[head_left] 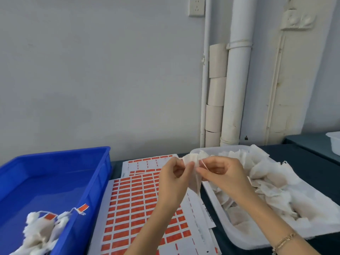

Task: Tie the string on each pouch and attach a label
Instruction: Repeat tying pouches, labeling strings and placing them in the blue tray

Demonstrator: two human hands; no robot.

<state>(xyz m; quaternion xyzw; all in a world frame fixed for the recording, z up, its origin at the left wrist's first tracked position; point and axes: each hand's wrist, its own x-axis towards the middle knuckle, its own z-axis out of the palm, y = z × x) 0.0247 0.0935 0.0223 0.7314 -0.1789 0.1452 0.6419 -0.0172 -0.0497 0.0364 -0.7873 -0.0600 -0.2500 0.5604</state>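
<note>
I hold one white gauze pouch (193, 178) in the air above the table, between both hands. My left hand (173, 179) pinches its gathered top from the left. My right hand (223, 176) pinches the thin string (204, 165) at the pouch's neck from the right. Under my hands lie sheets of red labels (136, 203); some rows are peeled off. A white tray (239, 238) at the right holds several loose pouches (272, 183). A blue bin (88, 183) at the left holds tied pouches with red labels (44, 227).
A dark table (301, 151) carries everything. One red label (82, 208) hangs over the blue bin's rim. Behind the table stand white pipes (237, 85) and stacked paper rolls (215, 100) against the wall. Another white tub (334, 142) sits at the far right.
</note>
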